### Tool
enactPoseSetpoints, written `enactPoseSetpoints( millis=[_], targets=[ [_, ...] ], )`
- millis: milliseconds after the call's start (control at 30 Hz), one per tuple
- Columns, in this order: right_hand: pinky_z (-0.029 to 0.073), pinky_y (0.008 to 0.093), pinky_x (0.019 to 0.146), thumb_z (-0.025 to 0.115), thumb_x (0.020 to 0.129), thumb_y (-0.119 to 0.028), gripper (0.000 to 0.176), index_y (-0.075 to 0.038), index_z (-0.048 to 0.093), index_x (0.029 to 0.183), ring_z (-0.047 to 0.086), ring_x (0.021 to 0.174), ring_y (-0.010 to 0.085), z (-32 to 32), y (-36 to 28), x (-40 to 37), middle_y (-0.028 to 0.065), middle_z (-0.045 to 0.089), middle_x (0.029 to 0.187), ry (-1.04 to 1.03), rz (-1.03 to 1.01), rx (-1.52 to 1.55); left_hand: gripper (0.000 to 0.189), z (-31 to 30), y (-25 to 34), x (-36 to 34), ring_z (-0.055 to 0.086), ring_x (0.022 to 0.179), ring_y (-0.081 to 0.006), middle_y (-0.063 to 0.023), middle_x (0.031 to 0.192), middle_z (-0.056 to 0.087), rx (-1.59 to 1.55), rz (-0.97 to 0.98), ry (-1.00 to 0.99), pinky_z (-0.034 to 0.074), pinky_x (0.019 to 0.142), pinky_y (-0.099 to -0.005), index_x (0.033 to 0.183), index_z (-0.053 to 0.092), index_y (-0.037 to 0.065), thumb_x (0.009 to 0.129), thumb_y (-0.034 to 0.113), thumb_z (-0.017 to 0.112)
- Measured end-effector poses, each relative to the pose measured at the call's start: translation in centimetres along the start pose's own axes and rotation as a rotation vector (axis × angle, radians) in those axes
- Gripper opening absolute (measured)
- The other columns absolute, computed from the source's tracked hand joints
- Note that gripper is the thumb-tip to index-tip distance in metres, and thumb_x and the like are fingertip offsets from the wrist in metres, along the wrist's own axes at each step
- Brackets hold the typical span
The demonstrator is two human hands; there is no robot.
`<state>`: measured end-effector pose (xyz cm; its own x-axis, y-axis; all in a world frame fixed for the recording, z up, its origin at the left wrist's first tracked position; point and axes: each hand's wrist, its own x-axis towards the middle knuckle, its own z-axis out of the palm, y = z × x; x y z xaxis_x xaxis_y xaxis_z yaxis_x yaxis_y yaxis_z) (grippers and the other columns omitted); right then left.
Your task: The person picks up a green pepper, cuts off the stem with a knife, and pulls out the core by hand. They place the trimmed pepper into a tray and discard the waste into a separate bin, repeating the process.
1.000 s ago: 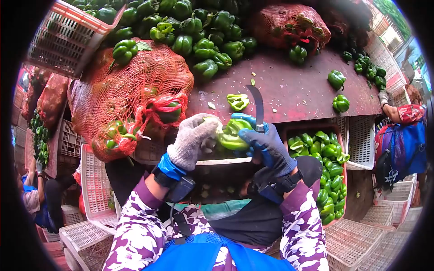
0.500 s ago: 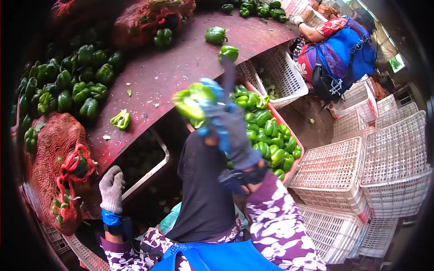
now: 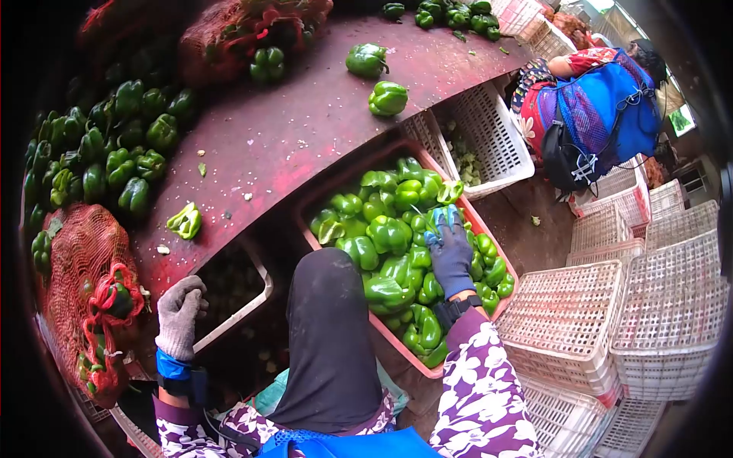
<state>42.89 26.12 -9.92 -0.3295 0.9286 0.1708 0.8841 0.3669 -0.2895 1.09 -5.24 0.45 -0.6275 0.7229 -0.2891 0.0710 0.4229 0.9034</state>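
Observation:
My right hand [image 3: 449, 248], in a dark glove with blue fingertips, reaches down among the green peppers [image 3: 391, 235] in a red crate [image 3: 504, 309]. Its fingers point away from me; whether they grip anything cannot be made out. My left hand [image 3: 180, 314], in a grey glove, is curled with thumb and fingers drawn together, over the near edge of the dark red table [image 3: 252, 153], and nothing shows in it. Two whole peppers [image 3: 388, 99] lie on the table. A split, pale green pepper [image 3: 185, 221] rests nearer its left edge.
Peppers [image 3: 122, 153] are heaped on the table's left. A red net sack [image 3: 88, 282] stands beside my left hand. Behind the red crate is a white crate [image 3: 511, 156] with scraps. Crates are stacked [image 3: 561, 309] at right. A co-worker [image 3: 595, 107] bends at the upper right.
My right hand has moved down and right into the crate; the blurred knife and pale pepper seen with it no longer show there. My left hand has barely moved. The co-worker's glove is no longer visible.

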Motion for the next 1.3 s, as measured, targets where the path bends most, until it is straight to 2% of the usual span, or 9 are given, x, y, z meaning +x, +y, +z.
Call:
enactPoseSetpoints(
  millis=[233,433,533,700,833,967,1167,1267,1300],
  targets=[
    [0.050,0.0370,0.099,0.070,0.088,-0.020,0.044,-0.015,0.064,0.131,0.060,0.121,0.0313,-3.0,3.4,3.4,0.0195,0.060,0.134,0.227,-0.085,0.353,0.018,1.2,-1.2,-0.8,0.060,0.072,-0.0065,0.0004,0.092,0.064,-0.036,-0.053,0.028,0.050,0.064,-0.0225,0.108,0.067,0.003,0.095,0.009,0.056],
    [0.055,0.0421,0.082,0.072,0.084,-0.024,0.030,-0.004,0.072,0.106,0.071,0.088,0.0337,-2.6,4.0,11.3,0.0189,0.072,0.093,-0.155,0.411,0.263,0.018,0.3,-3.0,-1.5,0.058,0.070,-0.0061,-0.0002,0.092,0.064,-0.051,-0.113,0.060,0.050,0.064,-0.0221,0.107,0.067,0.003,0.095,0.009,0.056],
    [0.055,0.0448,0.075,0.073,0.079,-0.025,0.027,-0.004,0.072,0.095,0.070,0.079,0.0371,-1.0,4.5,12.5,0.0187,0.071,0.080,-0.109,0.309,0.196,0.019,0.5,-2.9,-1.6,0.058,0.070,-0.0062,-0.0007,0.091,0.064,-0.060,-0.145,0.064,0.050,0.064,-0.0221,0.107,0.067,0.002,0.095,0.008,0.054],
    [0.055,0.0452,0.078,0.067,0.079,-0.022,0.028,-0.005,0.072,0.100,0.070,0.082,0.0379,-1.8,4.8,11.9,0.0201,0.071,0.087,-0.002,0.377,0.055,0.019,1.0,-3.2,-1.3,0.059,0.071,-0.0067,-0.0013,0.090,0.064,-0.084,-0.170,0.039,0.050,0.064,-0.0226,0.107,0.067,0.002,0.094,0.009,0.055],
    [0.053,0.0423,0.088,0.065,0.087,-0.026,0.046,-0.010,0.062,0.129,0.066,0.103,0.0338,-3.2,4.5,10.2,0.0172,0.067,0.119,0.180,0.073,-0.088,0.020,0.9,-3.5,-1.1,0.060,0.072,-0.0074,-0.0017,0.091,0.064,-0.052,-0.149,-0.030,0.051,0.065,-0.0235,0.108,0.067,0.001,0.094,0.010,0.056],
    [0.051,0.0411,0.096,0.065,0.089,-0.035,0.047,-0.010,0.063,0.129,0.063,0.112,0.0308,-1.9,3.0,7.6,0.0133,0.067,0.122,-0.034,-0.137,-0.188,0.020,1.4,-3.0,-0.9,0.060,0.072,-0.0078,-0.0019,0.093,0.064,-0.085,-0.147,-0.018,0.052,0.066,-0.0243,0.108,0.067,0.001,0.094,0.010,0.056],
    [0.054,0.0400,0.085,0.066,0.090,-0.041,0.042,-0.010,0.071,0.118,0.070,0.090,0.0310,-4.3,1.6,7.1,0.0144,0.073,0.102,-0.297,0.037,0.063,0.019,1.5,-3.0,-0.6,0.061,0.075,-0.0082,-0.0021,0.093,0.065,-0.102,-0.094,0.041,0.051,0.066,-0.0236,0.108,0.068,0.000,0.095,0.007,0.056],
    [0.053,0.0320,0.075,0.069,0.090,-0.021,0.028,-0.009,0.073,0.115,0.066,0.079,0.0131,-4.8,-0.3,7.0,0.0015,0.073,0.085,-0.309,0.170,0.465,0.018,1.4,-1.4,-0.2,0.061,0.075,-0.0081,-0.0021,0.093,0.066,-0.128,-0.028,0.205,0.051,0.066,-0.0228,0.110,0.068,0.000,0.095,0.004,0.058],
    [0.053,0.0357,0.074,0.068,0.090,-0.019,0.028,-0.008,0.072,0.115,0.068,0.078,0.0191,-3.7,0.3,6.9,0.0062,0.073,0.087,-0.227,0.095,0.345,0.018,1.1,-0.6,0.2,0.061,0.075,-0.0079,-0.0020,0.093,0.066,-0.159,0.010,0.272,0.050,0.066,-0.0225,0.110,0.068,0.000,0.095,0.004,0.059]
  ],
)
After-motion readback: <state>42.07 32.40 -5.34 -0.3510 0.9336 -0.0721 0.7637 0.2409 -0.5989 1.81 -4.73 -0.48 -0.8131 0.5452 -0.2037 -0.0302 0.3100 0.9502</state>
